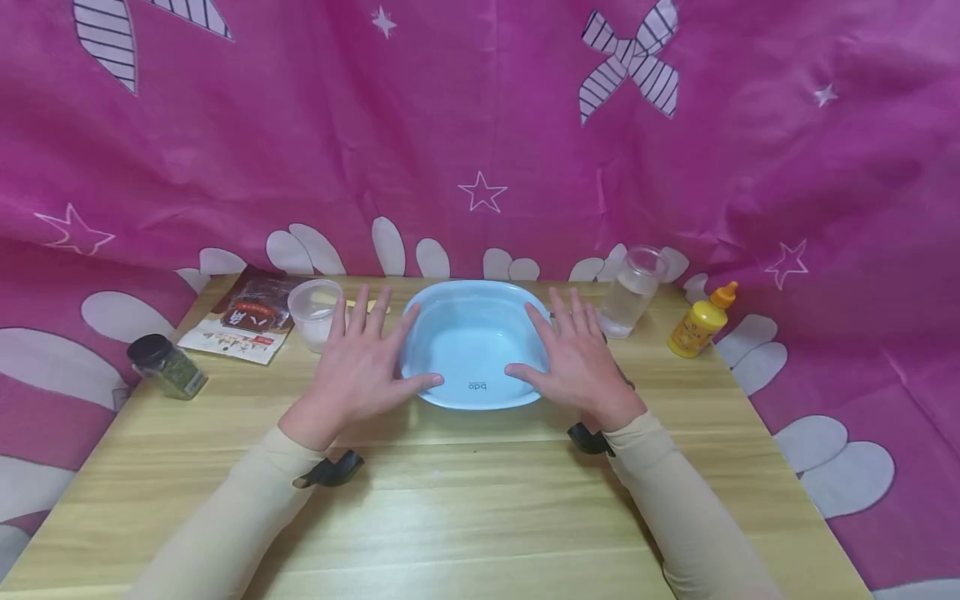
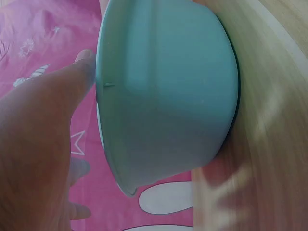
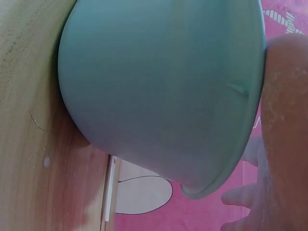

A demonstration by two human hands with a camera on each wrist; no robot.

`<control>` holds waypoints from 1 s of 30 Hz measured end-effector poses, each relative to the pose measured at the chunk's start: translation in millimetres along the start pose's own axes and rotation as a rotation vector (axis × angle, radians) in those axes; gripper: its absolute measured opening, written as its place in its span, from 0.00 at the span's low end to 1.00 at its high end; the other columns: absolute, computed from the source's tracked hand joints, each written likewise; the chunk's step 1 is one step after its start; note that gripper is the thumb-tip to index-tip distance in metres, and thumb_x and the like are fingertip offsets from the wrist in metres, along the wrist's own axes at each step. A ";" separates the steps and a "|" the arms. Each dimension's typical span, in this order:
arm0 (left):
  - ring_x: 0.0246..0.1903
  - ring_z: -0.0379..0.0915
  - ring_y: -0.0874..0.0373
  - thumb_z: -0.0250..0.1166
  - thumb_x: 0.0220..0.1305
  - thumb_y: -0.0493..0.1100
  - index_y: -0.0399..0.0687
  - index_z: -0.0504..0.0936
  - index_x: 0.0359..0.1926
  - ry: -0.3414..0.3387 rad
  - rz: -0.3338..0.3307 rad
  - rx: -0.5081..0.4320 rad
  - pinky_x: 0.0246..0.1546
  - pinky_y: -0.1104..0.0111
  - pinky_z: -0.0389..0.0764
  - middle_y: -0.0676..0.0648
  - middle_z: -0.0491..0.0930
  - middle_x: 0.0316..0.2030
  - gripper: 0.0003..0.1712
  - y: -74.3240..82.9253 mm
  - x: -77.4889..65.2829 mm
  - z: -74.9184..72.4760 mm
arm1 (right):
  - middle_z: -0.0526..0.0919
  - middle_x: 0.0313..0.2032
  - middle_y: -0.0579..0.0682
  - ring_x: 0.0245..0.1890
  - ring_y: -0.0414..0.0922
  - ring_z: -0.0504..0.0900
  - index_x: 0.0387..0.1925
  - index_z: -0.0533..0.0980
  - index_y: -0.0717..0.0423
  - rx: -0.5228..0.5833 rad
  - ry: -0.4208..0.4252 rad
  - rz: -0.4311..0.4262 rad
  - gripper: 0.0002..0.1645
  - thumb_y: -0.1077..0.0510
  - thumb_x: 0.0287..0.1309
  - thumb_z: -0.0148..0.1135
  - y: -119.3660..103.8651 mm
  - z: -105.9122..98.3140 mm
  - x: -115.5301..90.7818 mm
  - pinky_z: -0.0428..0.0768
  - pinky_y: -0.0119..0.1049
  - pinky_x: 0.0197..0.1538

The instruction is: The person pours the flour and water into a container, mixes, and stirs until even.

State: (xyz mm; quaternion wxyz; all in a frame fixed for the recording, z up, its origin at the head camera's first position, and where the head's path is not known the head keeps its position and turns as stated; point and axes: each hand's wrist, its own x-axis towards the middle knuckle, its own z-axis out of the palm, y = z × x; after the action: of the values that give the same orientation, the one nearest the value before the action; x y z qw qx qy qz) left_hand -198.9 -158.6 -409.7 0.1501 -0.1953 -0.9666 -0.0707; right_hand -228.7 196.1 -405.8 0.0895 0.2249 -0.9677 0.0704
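Observation:
A light blue plastic basin stands on the wooden table, some dark lettering inside near its front. My left hand is at its left side, fingers spread and straight, thumb reaching over the rim. On the opposite side my right hand mirrors it, palm down, its thumb also over the rim. In the left wrist view the thumb tip lies right at the edge of the basin. The right wrist view shows the outer wall of the basin with the hand along its rim. Neither hand holds anything.
Beyond my left fingers are a clear tub, partly hidden yellow pieces, a brown and white food packet and a dark-lidded jar of green bits. Rightward stand a water-filled glass jar and a yellow bottle. A pink curtain hangs behind.

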 end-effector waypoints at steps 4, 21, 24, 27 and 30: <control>0.83 0.43 0.20 0.61 0.64 0.86 0.49 0.67 0.86 -0.014 -0.001 -0.017 0.81 0.26 0.42 0.25 0.57 0.83 0.63 12.3 -2.0 -20.5 | 0.50 0.87 0.70 0.86 0.74 0.40 0.88 0.60 0.54 0.058 -0.041 0.021 0.62 0.21 0.68 0.62 -21.7 -30.7 -7.9 0.43 0.75 0.83; 0.85 0.42 0.24 0.59 0.66 0.86 0.48 0.65 0.86 0.023 -0.004 -0.070 0.83 0.30 0.41 0.26 0.57 0.83 0.64 -5.5 3.1 -5.3 | 0.53 0.87 0.66 0.86 0.73 0.48 0.89 0.58 0.47 0.154 -0.049 0.013 0.62 0.16 0.69 0.54 20.0 9.5 2.5 0.50 0.76 0.82; 0.85 0.42 0.26 0.55 0.66 0.89 0.49 0.65 0.86 0.057 -0.008 -0.084 0.83 0.31 0.44 0.26 0.57 0.83 0.65 -18.7 7.2 7.3 | 0.56 0.86 0.65 0.85 0.73 0.51 0.89 0.59 0.47 0.201 -0.045 0.016 0.62 0.16 0.70 0.55 28.4 15.3 2.8 0.53 0.79 0.80; 0.86 0.41 0.28 0.57 0.68 0.86 0.47 0.65 0.86 0.068 -0.025 -0.108 0.83 0.33 0.45 0.27 0.56 0.84 0.63 -26.7 9.2 7.1 | 0.56 0.86 0.63 0.84 0.71 0.56 0.89 0.59 0.47 0.269 -0.052 0.026 0.61 0.17 0.70 0.57 32.2 17.1 1.4 0.59 0.79 0.77; 0.85 0.43 0.27 0.61 0.70 0.82 0.42 0.66 0.85 0.074 -0.047 -0.119 0.83 0.33 0.48 0.26 0.57 0.83 0.61 -34.1 10.3 4.0 | 0.57 0.86 0.61 0.82 0.67 0.62 0.89 0.59 0.45 0.328 -0.054 0.032 0.60 0.18 0.70 0.59 34.7 20.1 0.1 0.67 0.77 0.75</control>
State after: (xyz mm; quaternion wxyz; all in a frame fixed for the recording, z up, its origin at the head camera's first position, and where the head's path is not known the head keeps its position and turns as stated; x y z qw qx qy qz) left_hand -222.6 -185.4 -412.9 0.1721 -0.1782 -0.9588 -0.1388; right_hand -247.2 223.4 -428.7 0.0244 0.2231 -0.9487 0.2229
